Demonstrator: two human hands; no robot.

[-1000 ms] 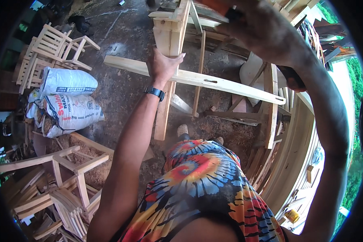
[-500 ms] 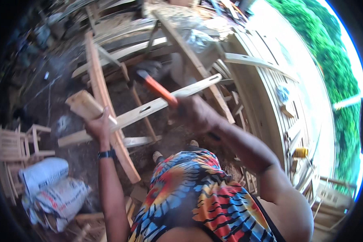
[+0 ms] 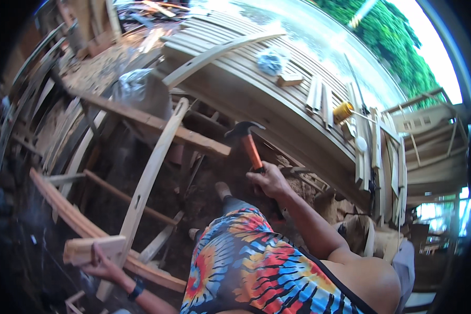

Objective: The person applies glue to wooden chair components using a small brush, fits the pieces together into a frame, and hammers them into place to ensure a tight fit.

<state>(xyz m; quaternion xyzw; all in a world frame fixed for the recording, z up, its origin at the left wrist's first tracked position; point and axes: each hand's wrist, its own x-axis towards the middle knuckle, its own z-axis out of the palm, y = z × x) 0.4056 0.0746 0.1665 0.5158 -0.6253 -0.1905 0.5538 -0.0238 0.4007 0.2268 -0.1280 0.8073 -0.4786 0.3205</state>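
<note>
Both hands are closed on things. The right hand (image 3: 267, 180) is wrapped around the orange handle of a hammer (image 3: 248, 141), whose dark head points up and left, close to the end of a brown beam (image 3: 157, 125) that runs from upper left down toward the middle. The left hand (image 3: 102, 266), low at the left edge with a dark watch (image 3: 136, 289) on its wrist, has its fingers curled round the lower end of a wooden frame, just beneath a short pale block (image 3: 91, 250) at that end. From there a long pale curved slat (image 3: 152, 175) with slots cut into it rises up and right, crossing over the brown beam; its rounded top end lies near a crumpled plastic bag (image 3: 133, 86).

A reddish curved rail (image 3: 68, 214) runs alongside the slat on the left, joined to it by thin cross sticks. The person's tie-dye shirt (image 3: 251, 267) fills the lower middle, with two feet showing above it on the dirt floor (image 3: 204, 199).

On the right a broad slatted desk (image 3: 256, 83) curves across, bearing a yellow spool (image 3: 343, 111), a small wood block (image 3: 289, 80), a bluish bundle (image 3: 271, 61) and several loose strips (image 3: 319, 94). Green trees (image 3: 397, 42) stand beyond it.
</note>
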